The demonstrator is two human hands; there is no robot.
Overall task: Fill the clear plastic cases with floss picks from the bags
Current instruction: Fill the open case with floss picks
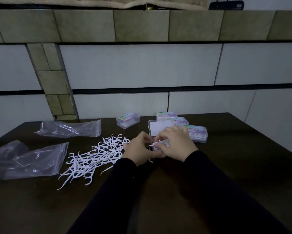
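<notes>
Near the middle of the table (226, 166), the left hand (138, 150) and right hand (174, 145) both pinch a few floss picks (153, 146); line them up flat, then slide them into the open case (159, 128) just behind.

dark wood table (226, 166) | tiled wall (142, 65) behind, grey and olive panels | beige cloth (108, 3) on top ledge | black device (226, 5) top right

Glossy clear plastic bags (30, 159) and cases (128, 122) on dark matt wood table (226, 149).
</notes>
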